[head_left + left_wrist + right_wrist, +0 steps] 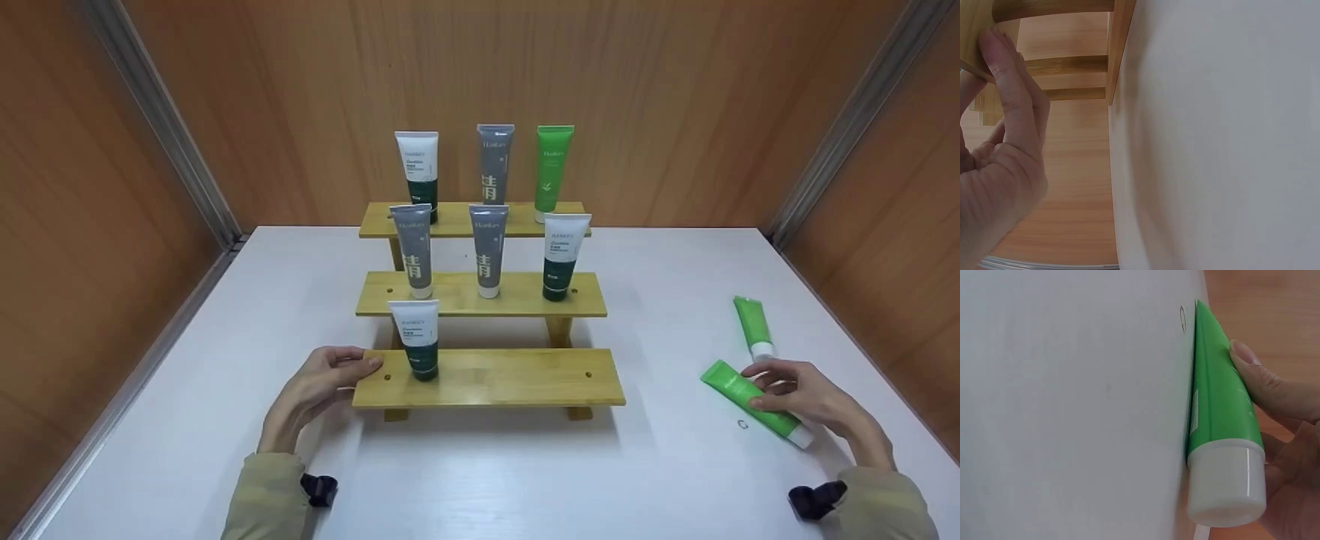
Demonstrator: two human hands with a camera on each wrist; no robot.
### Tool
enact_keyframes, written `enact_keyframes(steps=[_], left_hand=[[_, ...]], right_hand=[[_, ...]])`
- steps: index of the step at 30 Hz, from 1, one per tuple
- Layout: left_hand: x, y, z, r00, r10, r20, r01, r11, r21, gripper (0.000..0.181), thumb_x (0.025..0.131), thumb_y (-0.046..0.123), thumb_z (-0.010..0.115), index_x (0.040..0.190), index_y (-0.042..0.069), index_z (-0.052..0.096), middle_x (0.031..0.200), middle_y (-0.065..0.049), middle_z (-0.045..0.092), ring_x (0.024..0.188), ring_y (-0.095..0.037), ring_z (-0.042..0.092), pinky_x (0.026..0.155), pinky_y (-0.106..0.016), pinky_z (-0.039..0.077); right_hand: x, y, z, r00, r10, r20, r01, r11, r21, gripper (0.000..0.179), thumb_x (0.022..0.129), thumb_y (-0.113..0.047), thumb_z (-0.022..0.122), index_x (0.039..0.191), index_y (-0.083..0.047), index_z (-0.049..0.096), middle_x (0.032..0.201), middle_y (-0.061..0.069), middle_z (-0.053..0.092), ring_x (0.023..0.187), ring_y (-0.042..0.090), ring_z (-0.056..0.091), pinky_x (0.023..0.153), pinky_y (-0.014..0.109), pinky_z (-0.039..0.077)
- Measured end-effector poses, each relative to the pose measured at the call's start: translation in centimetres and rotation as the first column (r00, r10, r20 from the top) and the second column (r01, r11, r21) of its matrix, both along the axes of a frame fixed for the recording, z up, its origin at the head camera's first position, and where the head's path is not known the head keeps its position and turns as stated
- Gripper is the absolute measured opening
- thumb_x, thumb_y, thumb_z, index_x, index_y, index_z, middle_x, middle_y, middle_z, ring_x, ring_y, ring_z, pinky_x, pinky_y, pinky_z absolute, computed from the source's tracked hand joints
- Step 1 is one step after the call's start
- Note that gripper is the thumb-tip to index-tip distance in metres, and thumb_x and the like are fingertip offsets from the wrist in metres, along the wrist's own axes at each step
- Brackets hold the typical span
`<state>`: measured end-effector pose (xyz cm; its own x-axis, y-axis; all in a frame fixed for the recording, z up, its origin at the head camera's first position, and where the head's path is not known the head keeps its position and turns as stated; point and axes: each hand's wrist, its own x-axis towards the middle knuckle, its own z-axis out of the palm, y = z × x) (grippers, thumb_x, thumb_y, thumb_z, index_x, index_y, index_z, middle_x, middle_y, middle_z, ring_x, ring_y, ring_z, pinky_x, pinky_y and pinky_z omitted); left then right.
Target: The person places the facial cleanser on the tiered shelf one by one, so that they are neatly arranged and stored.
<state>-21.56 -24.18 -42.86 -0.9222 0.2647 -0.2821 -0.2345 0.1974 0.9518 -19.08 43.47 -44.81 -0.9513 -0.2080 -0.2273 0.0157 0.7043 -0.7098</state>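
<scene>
My left hand [319, 386] grips the left end of the lowest tier of a three-tier wooden display stand [510, 379], thumb on top and fingers below. In the left wrist view those fingers [1013, 90] press the board's underside. On the far right, my right hand [806, 397] holds a green squeeze tube [739, 386] with a white cap between thumb and fingers. The tube lies slanted on the white table, its cap [1227, 486] toward me. Just behind it lies a second green tube [753, 326], its cap close to my right fingers.
A white-and-dark-green tube [416, 330] stands on the lowest tier's left. Two grey tubes [489, 247] and a white-and-green one [564, 247] stand on the middle tier. The top tier bears white-and-green, grey and bright green tubes [553, 165]. Wooden panels [480, 67] enclose the table.
</scene>
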Motion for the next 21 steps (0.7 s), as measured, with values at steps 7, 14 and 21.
enact_keyframes(steps=[7, 14, 21], left_hand=[[-0.01, 0.01, 0.02, 1.000, 0.006, 0.008, -0.006, 1.000, -0.008, 0.049, 0.095, 0.029, 0.071, 0.126, -0.008, 0.059, 0.099, 0.004, 0.075, 0.088, -0.009, 0.071, 0.078, -0.025, 0.060], [0.01, -0.02, -0.01, 1.000, 0.005, 0.012, -0.005, 1.000, -0.005, 0.050, 0.095, 0.029, 0.071, 0.127, -0.008, 0.058, 0.099, 0.004, 0.074, 0.089, -0.009, 0.071, 0.078, -0.025, 0.061], [0.05, 0.00, 0.04, 1.000, -0.003, 0.011, 0.003, 1.000, 0.004, 0.051, 0.096, 0.029, 0.070, 0.128, -0.008, 0.056, 0.100, 0.003, 0.075, 0.091, -0.010, 0.072, 0.080, -0.026, 0.061]], right_hand=[[0.04, -0.13, 0.07, 1.000, 0.014, 0.012, -0.015, 1.000, 0.017, 0.055, 0.091, -0.019, 0.076, 0.133, 0.008, 0.054, 0.117, 0.017, 0.068, 0.090, -0.005, 0.060, 0.077, 0.018, 0.053], [0.05, -0.22, 0.16, 1.000, 0.003, 0.019, -0.003, 1.000, -0.006, 0.058, 0.089, -0.020, 0.077, 0.133, 0.009, 0.053, 0.113, 0.013, 0.069, 0.090, -0.006, 0.061, 0.077, 0.018, 0.054], [-0.03, -0.39, 0.26, 0.998, -0.041, 0.046, 0.041, 0.999, -0.006, 0.060, 0.088, -0.019, 0.079, 0.133, 0.009, 0.052, 0.107, 0.009, 0.069, 0.088, 0.001, 0.062, 0.076, 0.019, 0.054]])
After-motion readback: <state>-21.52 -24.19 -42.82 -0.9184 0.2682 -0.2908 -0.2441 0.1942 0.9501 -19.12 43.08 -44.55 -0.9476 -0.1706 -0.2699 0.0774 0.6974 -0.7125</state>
